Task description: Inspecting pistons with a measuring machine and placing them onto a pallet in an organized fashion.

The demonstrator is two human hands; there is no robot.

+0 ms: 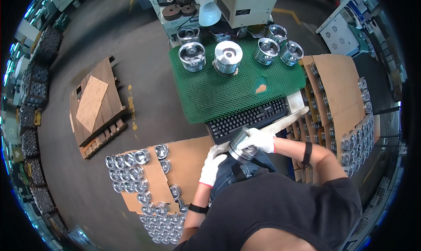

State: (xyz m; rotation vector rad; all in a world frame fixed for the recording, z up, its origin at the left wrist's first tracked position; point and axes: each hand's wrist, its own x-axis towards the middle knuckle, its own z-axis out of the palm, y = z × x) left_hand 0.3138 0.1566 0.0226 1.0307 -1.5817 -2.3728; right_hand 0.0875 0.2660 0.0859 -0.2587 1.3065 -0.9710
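A silvery metal piston [239, 146] is held tilted in front of my lap, just below the keyboard. My right hand [259, 139], in a white knitted glove, is closed over its right side. My left hand [213, 162], gloved the same way, is at the piston's lower left with its fingers against the rim; its fingertips are partly hidden. Beyond the keyboard [247, 119], several more pistons stand on a green mesh mat [219, 95]. The nearest [228, 57] shows its flat crown, while another [192, 57] to its left shows its hollow inside.
At left, rows of pistons [127, 173] stand on cardboard [188, 157]. On the right is a stack of pistons layered with cardboard [340, 84]. A beige boxy device [245, 5] and a lamp [209, 10] stand behind the mat. A wooden pallet [98, 104] lies on the floor.
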